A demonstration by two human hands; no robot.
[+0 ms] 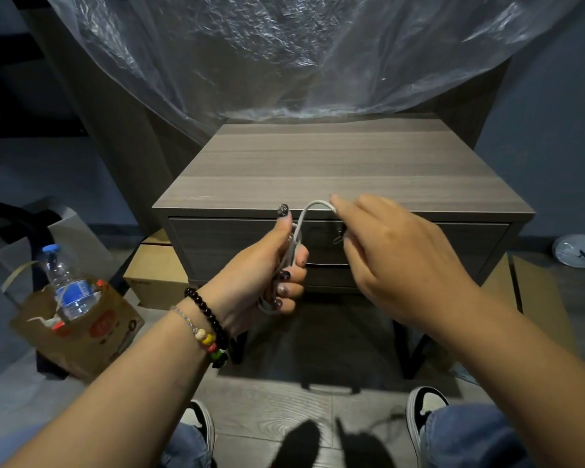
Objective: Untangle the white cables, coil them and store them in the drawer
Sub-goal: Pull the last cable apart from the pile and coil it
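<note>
White cable [296, 238] bunched in left hand [267, 275], ends hidden.

A: Where does the nightstand [341, 163] stand?

B: Ahead of the person, with the plastic sheet [250, 55] hanging behind its far edge. The drawer [419, 244] sits under its near edge.

A: And the hands?

B: Both before the drawer front. The left hand [267, 278] holds the cable [298, 238]; the right hand [399, 261] is just right of it, at the loop's top.

A: What's left of the nightstand?

B: A box [156, 275] on the floor by its near-left corner, and further left a paper bag [81, 332] with 1 bottle [66, 282] in it.
</note>
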